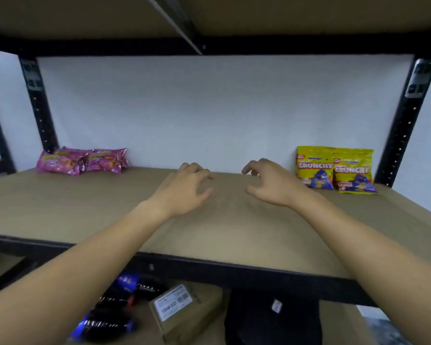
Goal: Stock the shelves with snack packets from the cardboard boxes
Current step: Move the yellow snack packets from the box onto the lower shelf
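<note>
Both hands empty, fingers loosely curled: left hand (184,186), right hand (268,184), over mid shelf (90,207). Pink packets (82,161) far left, yellow packets (335,170) far right. Looks like between loads; next up probably grabbing dark packets (110,312) by cardboard box (184,310) below, filling middle gap.

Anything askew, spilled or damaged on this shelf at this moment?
Nothing spilled or damaged. The pink packets lie flat in a loose overlapping heap at the back left, while the two yellow Crunchy packets stand upright side by side at the back right. Both hands, left and right, hover empty over the shelf.
</note>
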